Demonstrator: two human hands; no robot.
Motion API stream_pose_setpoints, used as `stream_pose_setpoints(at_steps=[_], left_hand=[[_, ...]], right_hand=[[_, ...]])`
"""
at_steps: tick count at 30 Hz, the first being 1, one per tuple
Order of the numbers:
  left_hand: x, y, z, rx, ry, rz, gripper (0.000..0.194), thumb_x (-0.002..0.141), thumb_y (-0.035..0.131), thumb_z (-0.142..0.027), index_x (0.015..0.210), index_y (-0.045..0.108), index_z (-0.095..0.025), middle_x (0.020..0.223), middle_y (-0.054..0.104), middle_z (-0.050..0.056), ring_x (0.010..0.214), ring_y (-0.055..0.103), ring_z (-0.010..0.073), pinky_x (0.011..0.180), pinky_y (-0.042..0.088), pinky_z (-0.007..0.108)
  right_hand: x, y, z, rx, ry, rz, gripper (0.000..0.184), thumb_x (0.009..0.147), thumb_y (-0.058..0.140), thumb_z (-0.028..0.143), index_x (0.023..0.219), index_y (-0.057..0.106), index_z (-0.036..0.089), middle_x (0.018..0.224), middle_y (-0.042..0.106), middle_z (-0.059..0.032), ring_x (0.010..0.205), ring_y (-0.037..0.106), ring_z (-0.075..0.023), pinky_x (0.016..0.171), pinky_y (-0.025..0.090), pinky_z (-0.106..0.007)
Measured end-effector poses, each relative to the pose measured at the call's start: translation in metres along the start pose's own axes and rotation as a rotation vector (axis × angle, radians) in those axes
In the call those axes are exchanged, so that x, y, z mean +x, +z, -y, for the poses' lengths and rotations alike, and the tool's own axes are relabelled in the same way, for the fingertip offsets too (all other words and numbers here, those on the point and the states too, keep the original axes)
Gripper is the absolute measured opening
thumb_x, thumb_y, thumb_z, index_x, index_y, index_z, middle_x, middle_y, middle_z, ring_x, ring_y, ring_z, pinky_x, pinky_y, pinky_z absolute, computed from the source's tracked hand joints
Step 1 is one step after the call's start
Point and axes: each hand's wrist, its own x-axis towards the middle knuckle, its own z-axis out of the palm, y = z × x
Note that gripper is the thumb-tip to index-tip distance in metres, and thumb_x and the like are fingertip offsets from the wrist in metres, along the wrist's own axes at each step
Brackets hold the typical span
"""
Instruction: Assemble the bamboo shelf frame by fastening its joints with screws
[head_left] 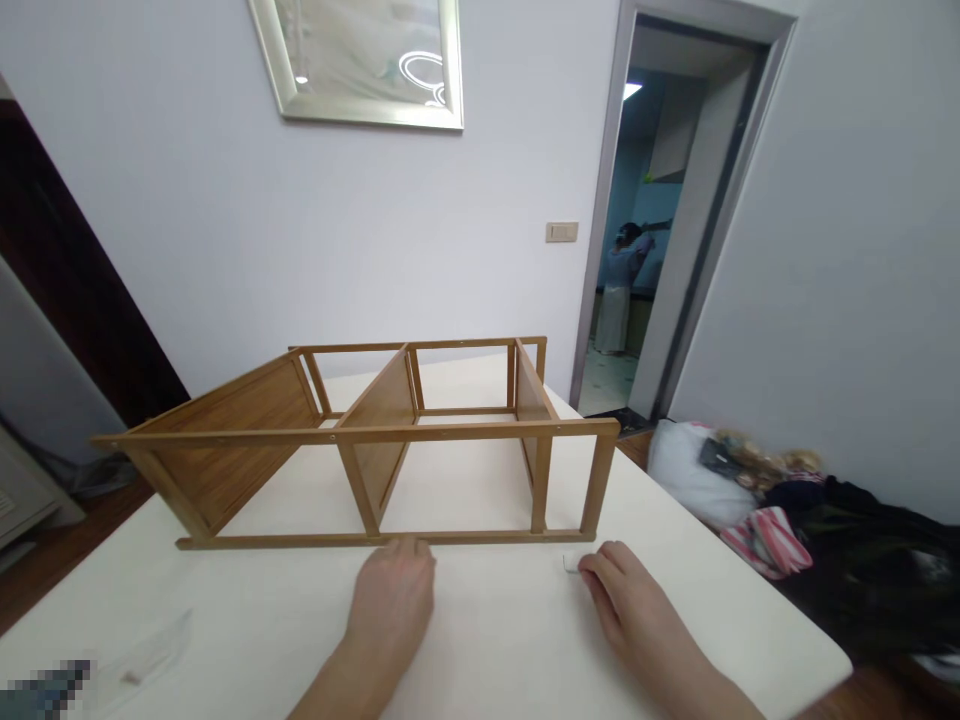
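A brown wooden shelf rack [442, 433] lies on its side on a white table [480, 640], its flat shelf panels standing upright between the rails. At its near bottom rail is my left hand [394, 595], knuckles up and fingers curled against the wood, with the fingertips hidden. My right hand [634, 605] is closed in a pinch just in front of the rack's right end. From its fingers sticks out a thin, bent L-shaped hex key [568, 568], apart from the wood.
A clear plastic bag [154, 650] lies at the table's left front, beside a blurred dark object [52, 688]. Clothes and bags [772, 545] are heaped right of the table. Beyond the doorway, a person [619, 285] stands in another room. A framed mirror [367, 60] hangs on the wall.
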Motion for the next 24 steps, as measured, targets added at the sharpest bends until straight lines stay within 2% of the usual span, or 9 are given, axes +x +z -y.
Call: stream_pose_setpoints(at_steps=[2,4,6,8,11,15,19,24], left_hand=[[0.010,0.001,-0.039,-0.170,0.132,-0.016,0.026,0.090,0.041,-0.014,0.089,0.067,-0.015,0.090,0.065,0.011,0.088,0.059,0.0254,0.081,0.044,0.038],[0.023,0.005,-0.072,-0.342,0.207,-0.029,0.020,0.087,0.049,-0.018,0.100,0.064,-0.015,0.099,0.064,0.011,0.096,0.056,0.0264,0.087,0.042,0.039],[0.037,0.011,-0.096,-0.463,0.219,-0.020,0.024,0.083,0.057,-0.022,0.106,0.060,-0.014,0.105,0.061,0.011,0.104,0.053,0.0277,0.092,0.040,0.041],[0.046,0.019,-0.110,-0.534,0.182,0.014,0.029,0.080,0.061,-0.026,0.106,0.058,-0.013,0.106,0.059,0.011,0.106,0.051,0.0287,0.093,0.038,0.043],[0.051,0.033,-0.117,-0.597,0.128,0.040,0.024,0.081,0.060,-0.030,0.099,0.058,-0.014,0.102,0.058,0.010,0.105,0.050,0.0285,0.094,0.037,0.043],[0.048,0.047,-0.114,-0.657,0.151,0.003,0.020,0.082,0.060,-0.032,0.095,0.059,-0.016,0.098,0.057,0.007,0.102,0.049,0.0266,0.094,0.036,0.043],[0.046,0.052,-0.113,-0.683,0.178,-0.022,0.020,0.081,0.063,-0.033,0.094,0.059,-0.017,0.097,0.057,0.006,0.099,0.050,0.0257,0.093,0.037,0.043],[0.045,0.051,-0.116,-0.663,0.172,-0.057,0.012,0.082,0.061,-0.022,0.092,0.061,-0.018,0.095,0.058,0.004,0.096,0.051,0.0247,0.089,0.039,0.041]], right_hand=[[0.006,0.000,0.001,-0.026,-0.026,-0.019,0.022,0.095,0.038,0.012,0.088,0.058,0.018,0.084,0.054,-0.0068,0.076,0.056,-0.0196,0.066,0.049,-0.033],[0.012,0.001,0.003,-0.038,-0.060,-0.023,0.022,0.095,0.037,0.010,0.088,0.056,0.017,0.085,0.052,-0.0067,0.077,0.055,-0.0194,0.067,0.049,-0.033],[0.018,0.003,0.003,-0.041,-0.082,-0.016,0.021,0.093,0.038,0.007,0.087,0.055,0.017,0.085,0.051,-0.0062,0.077,0.054,-0.0191,0.066,0.048,-0.031],[0.021,0.006,0.001,-0.043,-0.091,-0.004,0.021,0.091,0.039,0.004,0.087,0.054,0.017,0.085,0.050,-0.0056,0.077,0.053,-0.0187,0.065,0.047,-0.030],[0.024,0.010,-0.003,-0.042,-0.097,0.023,0.022,0.089,0.039,0.001,0.085,0.053,0.017,0.085,0.048,-0.0049,0.077,0.051,-0.0181,0.065,0.047,-0.029],[0.023,0.015,-0.007,-0.027,-0.086,0.080,0.024,0.088,0.037,-0.001,0.087,0.053,0.016,0.086,0.047,-0.0052,0.080,0.051,-0.0185,0.068,0.047,-0.030],[0.022,0.019,-0.006,-0.017,-0.075,0.113,0.024,0.088,0.037,-0.002,0.087,0.053,0.016,0.087,0.047,-0.0058,0.081,0.050,-0.0186,0.069,0.047,-0.030],[0.023,0.022,-0.006,-0.063,-0.091,0.126,0.024,0.088,0.038,-0.001,0.086,0.053,0.017,0.087,0.047,-0.0057,0.080,0.050,-0.0189,0.068,0.046,-0.030]])
